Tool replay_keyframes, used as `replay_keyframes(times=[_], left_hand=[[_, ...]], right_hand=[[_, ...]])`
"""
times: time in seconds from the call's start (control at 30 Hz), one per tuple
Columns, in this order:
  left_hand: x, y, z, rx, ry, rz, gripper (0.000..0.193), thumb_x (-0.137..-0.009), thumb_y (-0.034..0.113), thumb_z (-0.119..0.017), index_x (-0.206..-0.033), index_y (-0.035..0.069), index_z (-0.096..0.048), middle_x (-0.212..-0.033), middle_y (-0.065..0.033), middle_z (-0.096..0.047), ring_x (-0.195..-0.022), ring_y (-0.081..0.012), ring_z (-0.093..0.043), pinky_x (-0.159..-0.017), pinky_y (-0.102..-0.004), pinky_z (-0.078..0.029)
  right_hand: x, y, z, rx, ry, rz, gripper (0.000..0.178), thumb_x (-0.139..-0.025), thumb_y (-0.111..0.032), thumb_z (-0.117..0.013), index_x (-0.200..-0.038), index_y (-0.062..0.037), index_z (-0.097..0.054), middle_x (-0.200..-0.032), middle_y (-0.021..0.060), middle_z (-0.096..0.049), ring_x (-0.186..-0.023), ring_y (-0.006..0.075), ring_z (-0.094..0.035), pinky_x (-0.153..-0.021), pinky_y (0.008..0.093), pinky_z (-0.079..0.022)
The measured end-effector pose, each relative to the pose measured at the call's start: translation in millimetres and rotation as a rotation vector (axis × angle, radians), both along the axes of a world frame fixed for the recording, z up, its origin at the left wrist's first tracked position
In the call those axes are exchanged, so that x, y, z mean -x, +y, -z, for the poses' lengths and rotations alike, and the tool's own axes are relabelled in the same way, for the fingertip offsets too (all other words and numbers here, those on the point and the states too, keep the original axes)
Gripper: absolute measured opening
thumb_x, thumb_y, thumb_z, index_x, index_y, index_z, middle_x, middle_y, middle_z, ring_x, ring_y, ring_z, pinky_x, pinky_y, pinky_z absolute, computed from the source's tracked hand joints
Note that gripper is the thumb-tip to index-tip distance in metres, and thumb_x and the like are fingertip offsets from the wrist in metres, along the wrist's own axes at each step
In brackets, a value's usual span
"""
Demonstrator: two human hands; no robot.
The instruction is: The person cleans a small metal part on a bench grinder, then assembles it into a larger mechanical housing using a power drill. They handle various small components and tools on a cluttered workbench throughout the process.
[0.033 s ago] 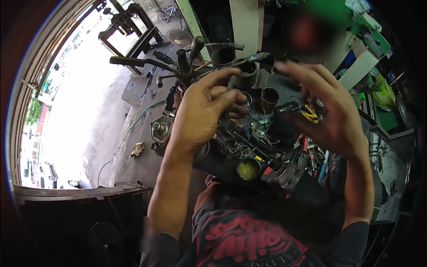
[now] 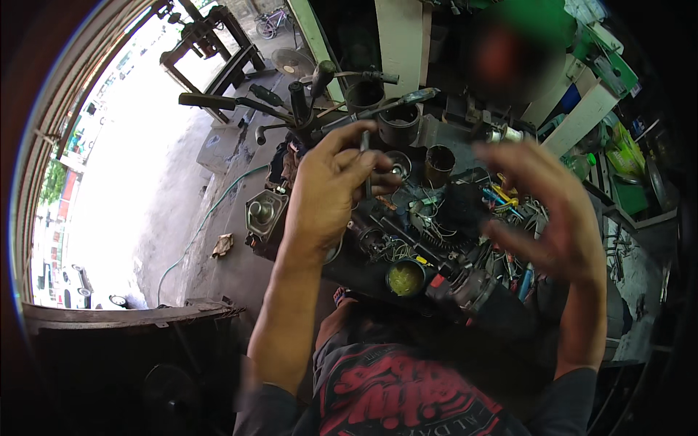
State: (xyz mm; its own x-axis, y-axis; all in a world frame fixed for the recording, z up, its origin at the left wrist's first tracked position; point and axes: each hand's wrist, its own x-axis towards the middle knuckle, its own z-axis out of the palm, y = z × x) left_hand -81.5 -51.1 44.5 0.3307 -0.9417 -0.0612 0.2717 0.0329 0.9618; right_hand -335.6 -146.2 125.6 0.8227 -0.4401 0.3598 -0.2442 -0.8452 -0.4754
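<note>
My left hand [image 2: 331, 174] is raised over the cluttered bench, thumb and fingers pinched around a short, thin metal rod [image 2: 366, 166] that stands nearly upright. Off to the right, my right hand [image 2: 549, 207] hangs over loose tools, blurred by motion, its thumb and fingers apart with nothing seen between them. Just beyond the left fingertips sits a round metal part [image 2: 398, 167]. A rusty cup [image 2: 439, 166] stands between the two hands. Nearer my body is a tub of yellow-green grease [image 2: 406, 278].
Hammers and long-handled tools [image 2: 298, 105] stick up from a container at the back left. A metal housing [image 2: 262, 211] lies at the bench's left. Pliers, wires and hand tools [image 2: 509, 196] crowd the right. A person in a green cap [image 2: 534, 29] is across the bench.
My left hand has shifted slightly left with the rod, which shows more fully. My right hand has moved a little right and down, uncovering tools behind it.
</note>
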Motion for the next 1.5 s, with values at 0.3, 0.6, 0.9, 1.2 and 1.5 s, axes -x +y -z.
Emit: replay_keyframes(times=[0.3,0.6,0.9,1.2,1.5], left_hand=[[24.8,4.3,89.4,0.031,0.422,-0.280,0.025,-0.112,0.006,-0.054,-0.133,0.000,-0.042,-0.110,-0.0177,-0.064,-0.108,-0.0375,-0.074,-0.100,-0.0537,-0.063],[24.3,14.6,88.4,0.043,0.403,-0.352,0.025,-0.111,0.008,-0.058,-0.132,0.002,-0.045,-0.105,-0.0160,-0.065,-0.097,-0.0337,-0.075,-0.094,-0.0516,-0.066],[25.8,20.1,88.3,-0.095,0.342,-0.195,0.027,-0.110,0.009,-0.062,-0.131,0.003,-0.046,-0.107,-0.0195,-0.072,-0.104,-0.0354,-0.078,-0.090,-0.0467,-0.068],[35.1,33.5,81.3,-0.175,0.261,-0.014,0.086,-0.107,0.024,-0.071,-0.172,0.008,-0.018,-0.140,-0.0163,-0.065,-0.129,-0.0244,-0.063,-0.105,-0.0412,-0.058],[-148.9,198.9,92.0,-0.339,0.055,0.754,0.053,-0.095,0.017,-0.084,-0.140,-0.006,-0.068,-0.122,-0.0216,-0.077,-0.130,-0.0292,-0.068,-0.116,-0.0426,-0.050]], right_hand=[[73.5,84.5,71.2,-0.295,0.278,0.284,0.080,-0.075,-0.030,-0.093,-0.145,-0.0061,-0.062,-0.134,0.0195,-0.068,-0.118,0.0408,-0.070,-0.097,0.0455,-0.058],[72.9,89.2,84.2,-0.327,0.121,0.289,0.079,-0.074,-0.020,-0.090,-0.145,-0.0030,-0.062,-0.129,0.0210,-0.073,-0.110,0.0415,-0.073,-0.093,0.0436,-0.060],[73.1,92.4,87.4,-0.333,0.120,0.339,0.078,-0.070,-0.017,-0.088,-0.143,-0.0015,-0.064,-0.128,0.0217,-0.074,-0.112,0.0398,-0.074,-0.095,0.0422,-0.060],[81.6,89.4,94.9,-0.314,0.100,0.376,0.082,-0.068,-0.012,-0.079,-0.147,0.0031,-0.061,-0.134,0.0243,-0.072,-0.125,0.0392,-0.071,-0.111,0.0416,-0.052],[80.9,133.7,87.5,-0.032,0.329,0.742,0.083,-0.086,-0.033,-0.077,-0.158,-0.0015,-0.052,-0.160,0.0222,-0.052,-0.147,0.0402,-0.050,-0.125,0.0494,-0.037]])
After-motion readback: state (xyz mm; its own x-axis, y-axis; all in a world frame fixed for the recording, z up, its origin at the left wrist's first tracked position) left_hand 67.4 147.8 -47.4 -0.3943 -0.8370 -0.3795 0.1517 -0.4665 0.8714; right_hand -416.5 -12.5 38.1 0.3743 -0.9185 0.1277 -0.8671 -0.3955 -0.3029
